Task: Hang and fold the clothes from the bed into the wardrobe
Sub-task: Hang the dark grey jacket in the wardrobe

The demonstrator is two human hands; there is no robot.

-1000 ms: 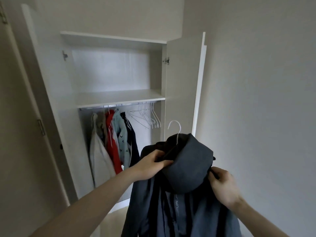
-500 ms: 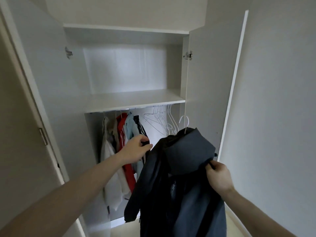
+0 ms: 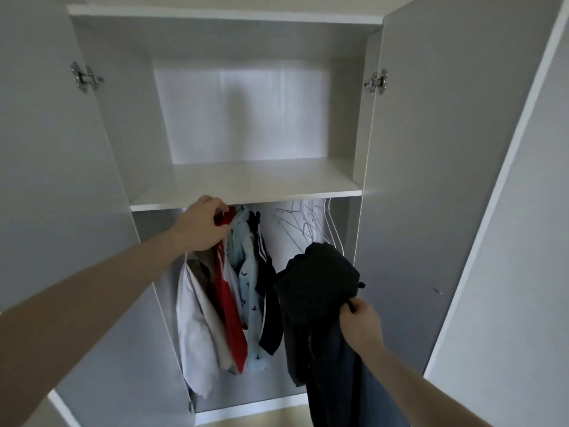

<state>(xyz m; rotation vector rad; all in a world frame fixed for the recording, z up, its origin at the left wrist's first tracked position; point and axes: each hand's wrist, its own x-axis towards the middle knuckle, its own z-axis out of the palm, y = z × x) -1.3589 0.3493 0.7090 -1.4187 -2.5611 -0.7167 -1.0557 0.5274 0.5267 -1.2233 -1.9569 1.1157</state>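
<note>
A dark grey hooded jacket (image 3: 317,285) on a white hanger hangs from my right hand (image 3: 360,325), which grips it at the shoulder, in front of the wardrobe's right half. My left hand (image 3: 201,224) reaches up under the shelf and is closed on the top of the hung clothes (image 3: 243,282): white, red, light blue and dark navy garments bunched at the left of the rail. Several bare white hangers (image 3: 304,223) hang to the right of them, just above the jacket's hood. The jacket hanger's hook is hidden behind the hood.
The white wardrobe has a shelf (image 3: 246,186) above the rail with nothing on it. Both doors stand open, the left door (image 3: 46,180) and the right door (image 3: 446,180) flanking my arms. A grey wall (image 3: 529,272) is at the right.
I have stepped closer to the wardrobe. My left hand left the jacket and rose to the hung clothes under the shelf. My right hand carried the jacket forward toward the rail.
</note>
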